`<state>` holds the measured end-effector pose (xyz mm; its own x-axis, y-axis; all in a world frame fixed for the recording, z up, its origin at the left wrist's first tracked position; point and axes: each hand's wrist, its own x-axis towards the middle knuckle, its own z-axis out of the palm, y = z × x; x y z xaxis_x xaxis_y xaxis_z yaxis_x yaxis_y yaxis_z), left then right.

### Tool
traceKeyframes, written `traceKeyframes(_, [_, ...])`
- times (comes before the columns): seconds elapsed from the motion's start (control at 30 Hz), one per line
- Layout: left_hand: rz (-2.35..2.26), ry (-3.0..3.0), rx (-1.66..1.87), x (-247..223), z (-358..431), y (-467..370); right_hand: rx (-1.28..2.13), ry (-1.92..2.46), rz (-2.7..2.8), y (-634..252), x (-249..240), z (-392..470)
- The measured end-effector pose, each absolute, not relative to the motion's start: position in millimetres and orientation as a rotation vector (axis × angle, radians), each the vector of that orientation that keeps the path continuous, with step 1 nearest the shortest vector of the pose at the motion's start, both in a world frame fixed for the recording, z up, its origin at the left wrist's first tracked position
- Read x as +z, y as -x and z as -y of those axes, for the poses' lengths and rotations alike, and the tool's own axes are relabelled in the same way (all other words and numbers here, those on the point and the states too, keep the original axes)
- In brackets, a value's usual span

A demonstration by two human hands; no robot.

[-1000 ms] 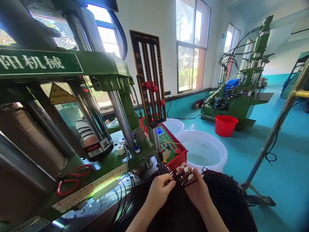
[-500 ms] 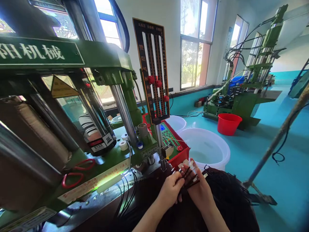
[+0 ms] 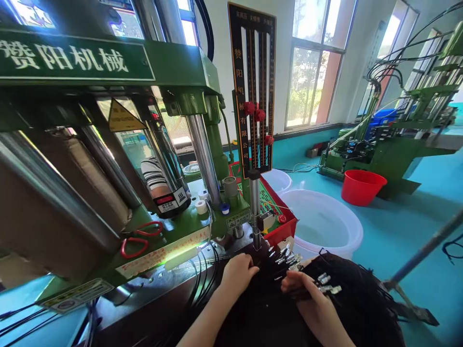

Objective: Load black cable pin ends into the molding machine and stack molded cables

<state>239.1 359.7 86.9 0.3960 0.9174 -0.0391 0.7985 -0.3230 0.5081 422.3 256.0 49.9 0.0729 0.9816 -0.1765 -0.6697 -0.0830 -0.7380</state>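
Near the machine's front edge, my left hand (image 3: 238,274) is curled over the dark surface, its fingertips turned away so that I cannot tell what it holds. To its right, my right hand (image 3: 307,291) has bent fingers wrapped round dark cables, with shiny connector ends beside it. Several metallic connectors (image 3: 285,255) lie bunched just beyond the two hands. More clear plugs (image 3: 327,284) rest by my right hand, on a pile of black cables (image 3: 354,284).
The green press (image 3: 181,62) stands at the left, with red-handled scissors (image 3: 135,246) on its ledge. A red control box (image 3: 285,229) is beyond the hands. White tub (image 3: 356,231), red bucket (image 3: 363,188) and a slanted metal pole (image 3: 423,250) are to the right.
The view has turned left. My hands have moved apart; they were together at the connectors, and my left hand has drawn back from them.
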Motion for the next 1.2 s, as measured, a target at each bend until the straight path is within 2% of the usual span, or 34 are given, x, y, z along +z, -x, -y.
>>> traceKeyframes(0.13, [-1.448, -2.177, 0.419, 83, -360, -246, 1.463, 0.816, 0.534, -423, 53, -257])
traceKeyframes(0.33, [-1.265, -2.165, 0.592, 114, -326, -263, 1.450, 0.756, 0.588, -421, 53, -257])
traceKeyframes(0.5, [-1.009, -1.987, 0.545, 109, -302, -284, 1.403, 0.736, 0.659, -421, 57, -256])
traceKeyframes(0.67, [-0.644, -1.496, 0.196, 99, -275, -276, 1.436, 0.867, 0.954, -417, 76, -245])
traceKeyframes(0.83, [-0.705, -1.384, 0.390, 101, -258, -271, 1.640, 0.774, 0.901, -402, 95, -242])
traceKeyframes(1.0, [-0.816, -1.466, 0.594, 130, -276, -281, 1.388, 0.740, 0.668, -407, 107, -250])
traceKeyframes(1.2, [-0.775, -1.464, 0.623, 146, -296, -283, 1.147, 0.868, 0.729, -416, 115, -256])
